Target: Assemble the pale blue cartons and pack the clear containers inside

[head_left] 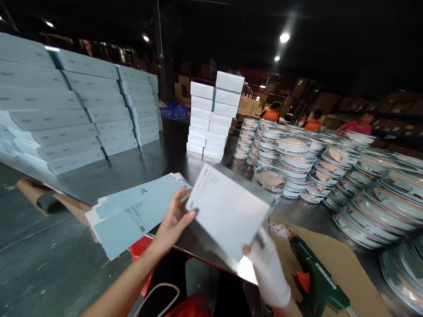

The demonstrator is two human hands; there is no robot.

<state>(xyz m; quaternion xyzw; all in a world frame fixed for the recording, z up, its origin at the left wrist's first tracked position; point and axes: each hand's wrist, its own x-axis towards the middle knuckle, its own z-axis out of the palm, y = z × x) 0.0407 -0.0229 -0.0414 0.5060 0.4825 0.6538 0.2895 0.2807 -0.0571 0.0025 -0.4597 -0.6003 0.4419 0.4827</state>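
Observation:
A pale blue-white cardboard box [228, 209] is tilted in front of me, its printed face turned up toward me. My bare left hand [178, 211] grips the box's left edge, with the thumb near the front face and the fingers partly behind. At the lower right, my right hand [266, 264] in a white glove holds the box with the thumb on its face. That hand is slightly blurred. Left of the box lies a stack of flat light-blue printed cartons [132, 211]. A green glue gun [317, 277] rests on brown cardboard [353, 268] to the right.
Tall rows of closed boxes [59, 110] stand at the left of the dark metal table [161, 160]. Another box stack [214, 114] stands at the back middle. Many stacked round clear-lidded containers [297, 167] fill the right side. People in orange vests [271, 115] are farther back.

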